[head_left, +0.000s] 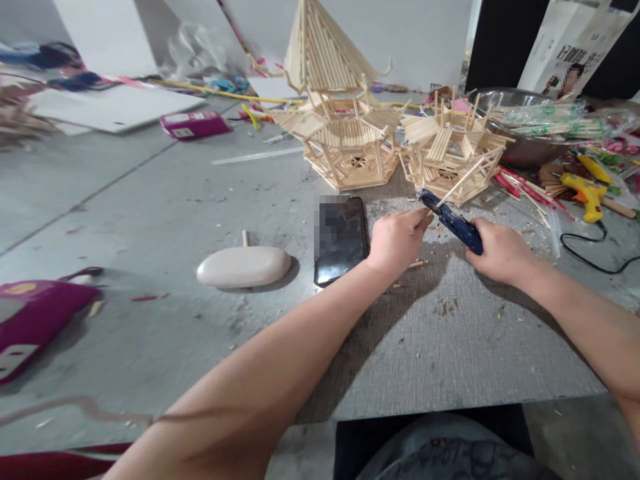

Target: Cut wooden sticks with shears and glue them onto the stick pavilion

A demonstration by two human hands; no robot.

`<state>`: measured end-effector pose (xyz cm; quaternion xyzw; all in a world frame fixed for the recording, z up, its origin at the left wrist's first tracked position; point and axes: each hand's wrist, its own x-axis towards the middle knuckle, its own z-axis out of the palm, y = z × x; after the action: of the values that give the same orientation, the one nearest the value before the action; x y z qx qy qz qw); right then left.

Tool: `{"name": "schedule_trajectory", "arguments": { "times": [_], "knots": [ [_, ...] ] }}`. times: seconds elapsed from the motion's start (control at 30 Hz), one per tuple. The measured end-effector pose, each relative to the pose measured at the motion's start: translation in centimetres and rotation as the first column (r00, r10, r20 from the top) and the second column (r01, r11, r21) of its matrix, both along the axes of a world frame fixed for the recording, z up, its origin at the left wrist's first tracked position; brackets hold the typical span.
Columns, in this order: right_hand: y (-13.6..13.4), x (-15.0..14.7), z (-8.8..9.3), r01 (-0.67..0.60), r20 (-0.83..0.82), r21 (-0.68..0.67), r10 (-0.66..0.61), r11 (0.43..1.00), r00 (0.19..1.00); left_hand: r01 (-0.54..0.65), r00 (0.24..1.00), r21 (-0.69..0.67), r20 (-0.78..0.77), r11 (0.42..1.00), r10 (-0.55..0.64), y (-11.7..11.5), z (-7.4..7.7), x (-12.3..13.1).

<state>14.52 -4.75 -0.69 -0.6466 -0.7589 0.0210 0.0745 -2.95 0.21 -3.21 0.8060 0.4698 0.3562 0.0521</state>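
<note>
My left hand is closed in a pinch around the near end of a thin wooden stick, which slants up and right in front of the smaller wooden model. My right hand is wrapped round dark blue hand cutters. Their head lies against the stick, just beyond my left fingertips; whether the jaws are closed on it I cannot tell. Behind the hands stands the smaller stick-built model, its upper sticks poking up. To its left is a taller stick pagoda with a pointed roof.
A black phone lies by my left wrist, with a pale oblong case further left. Purple boxes sit at left. On the right are a metal bowl with bagged sticks and a yellow glue gun with a black cord.
</note>
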Motion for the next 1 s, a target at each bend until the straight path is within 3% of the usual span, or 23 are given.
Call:
{"name": "schedule_trajectory", "arguments": {
  "times": [0.27, 0.43, 0.63, 0.83, 1.0],
  "knots": [
    [0.1, 0.2, -0.3, 0.005, -0.001, -0.039, -0.005, 0.999, 1.000, -0.004, 0.999, -0.078, -0.034, 0.997, 0.002, 0.2, -0.2, 0.1],
    [0.7, 0.3, -0.6, 0.009, -0.088, -0.079, -0.016, 0.997, 0.996, 0.015, 1.000, -0.120, -0.024, 0.993, -0.018, 0.1, 0.1, 0.0],
    [1.5, 1.7, 0.1, 0.038, -0.091, -0.354, -0.075, 0.934, 0.993, 0.025, 0.998, -0.170, -0.051, 0.985, -0.034, 0.2, 0.1, 0.0],
    [0.9, 1.9, 0.4, 0.043, 0.140, -0.223, -0.012, 0.974, 0.990, 0.090, 0.986, -0.231, 0.158, 0.969, -0.054, 0.4, 0.1, 0.0],
    [0.3, 1.1, -0.2, 0.067, 0.260, -0.057, -0.050, 0.996, 0.964, 0.091, 0.954, -0.273, 0.301, 0.958, -0.005, 0.3, 0.3, 0.0]
  ]
}}
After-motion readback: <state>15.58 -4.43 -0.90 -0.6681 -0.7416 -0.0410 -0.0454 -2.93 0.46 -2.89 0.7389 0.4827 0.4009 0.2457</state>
